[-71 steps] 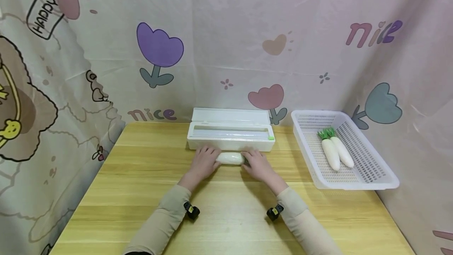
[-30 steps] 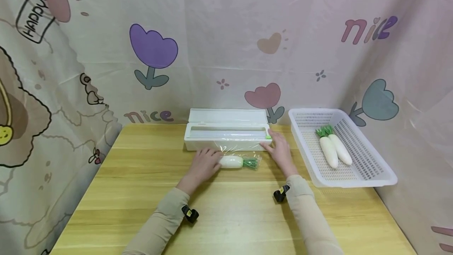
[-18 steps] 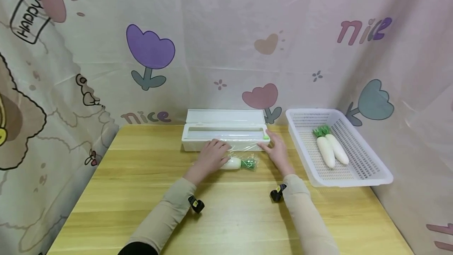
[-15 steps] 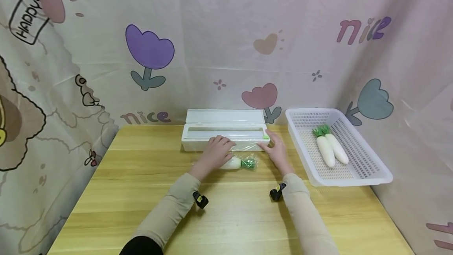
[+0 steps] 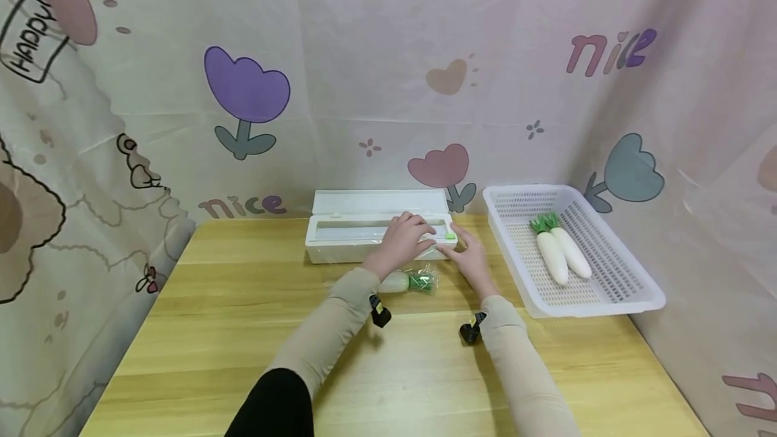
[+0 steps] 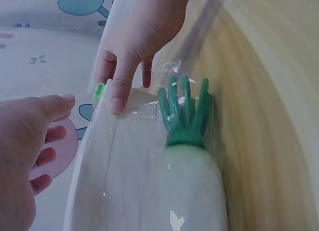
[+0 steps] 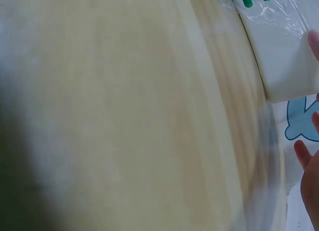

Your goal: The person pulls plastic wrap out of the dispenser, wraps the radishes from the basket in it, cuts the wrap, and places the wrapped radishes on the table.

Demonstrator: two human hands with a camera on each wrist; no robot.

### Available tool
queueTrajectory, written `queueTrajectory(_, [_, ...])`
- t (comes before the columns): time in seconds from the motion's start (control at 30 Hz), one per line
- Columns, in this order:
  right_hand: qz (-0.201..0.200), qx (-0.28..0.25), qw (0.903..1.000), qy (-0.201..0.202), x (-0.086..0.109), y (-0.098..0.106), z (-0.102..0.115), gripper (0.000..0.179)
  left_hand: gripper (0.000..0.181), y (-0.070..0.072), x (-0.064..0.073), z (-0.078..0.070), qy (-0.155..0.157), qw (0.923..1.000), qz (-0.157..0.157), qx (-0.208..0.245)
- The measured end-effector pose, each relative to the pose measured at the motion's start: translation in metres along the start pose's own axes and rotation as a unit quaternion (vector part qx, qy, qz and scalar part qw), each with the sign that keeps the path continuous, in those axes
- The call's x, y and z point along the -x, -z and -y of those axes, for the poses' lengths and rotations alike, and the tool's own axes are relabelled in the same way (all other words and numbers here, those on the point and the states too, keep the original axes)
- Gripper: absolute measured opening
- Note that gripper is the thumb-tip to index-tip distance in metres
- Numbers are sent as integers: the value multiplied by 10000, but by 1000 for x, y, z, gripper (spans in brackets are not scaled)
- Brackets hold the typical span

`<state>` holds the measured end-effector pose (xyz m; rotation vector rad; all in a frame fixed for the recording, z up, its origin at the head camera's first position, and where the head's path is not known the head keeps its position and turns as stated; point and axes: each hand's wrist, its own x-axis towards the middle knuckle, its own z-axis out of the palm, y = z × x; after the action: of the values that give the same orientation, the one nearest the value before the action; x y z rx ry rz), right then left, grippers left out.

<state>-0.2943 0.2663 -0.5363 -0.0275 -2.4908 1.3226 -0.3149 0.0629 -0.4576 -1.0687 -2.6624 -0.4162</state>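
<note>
In the head view, a white cling film dispenser (image 5: 340, 252) stands at the table's back with its lid raised. My right hand (image 5: 473, 263) grips its right end, thumb on the front face, beside a green slider (image 6: 99, 92). My left hand (image 5: 400, 243) is over the dispenser's right half, fingers loosely bent and holding nothing in the left wrist view. In front lies a white radish (image 5: 397, 282) with green leaves, covered by clear cling film (image 6: 172, 71) that runs up to the dispenser. My left wrist hides the radish's left end.
A white perforated basket (image 5: 646, 302) sits on the right side of the table, with two more white radishes (image 5: 552, 258) in it. A patterned curtain (image 5: 364, 86) hangs behind the wooden table (image 5: 413, 383).
Both hands were on the wrapped radish. The right hand went to the dispenser's right end and took hold; the left then let go of the radish and moved up and right over the dispenser.
</note>
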Motion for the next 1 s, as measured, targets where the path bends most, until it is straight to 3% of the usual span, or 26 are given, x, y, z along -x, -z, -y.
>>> queueTrajectory(0.13, [81,189,9998,89,0,2,2,73,29,-8,-15,-3,148,9997,151,103])
queueTrajectory(0.27, [131,796,9961,360,1,5,3,72,30,-15,-24,-3,197,9992,340,55])
queueTrajectory(0.6, [155,1999,9742,1040,-3,8,3,75,27,-26,-40,-5,65,9986,511,128])
queueTrajectory(1.0, [171,2265,9658,1251,-6,12,6,73,25,-27,-52,-12,-35,9985,542,-46])
